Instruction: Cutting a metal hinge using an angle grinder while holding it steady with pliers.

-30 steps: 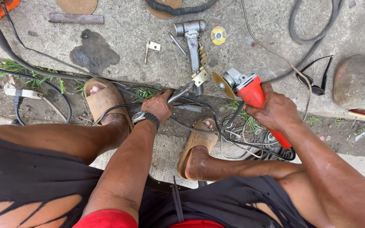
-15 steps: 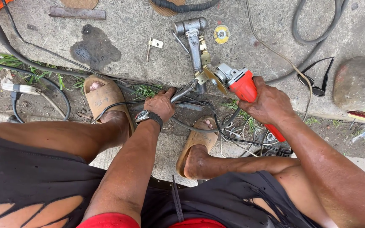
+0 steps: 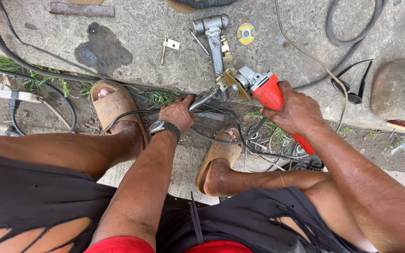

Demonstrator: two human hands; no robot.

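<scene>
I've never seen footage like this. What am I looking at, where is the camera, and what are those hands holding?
There is no machine here: a person wears a camera on the head, so the single view looks straight down at their own arms, knees and sandalled feet. The right hand grips a red angle grinder whose disc sits by a small brass-coloured piece on a grey metal bar. The left hand, with a wristwatch, holds a metal tool against that same spot; its exact kind is hard to tell. On the concrete ground lie a spare yellow disc, a small bracket, dark glasses, cables, a large stone and a dark wet patch.
</scene>
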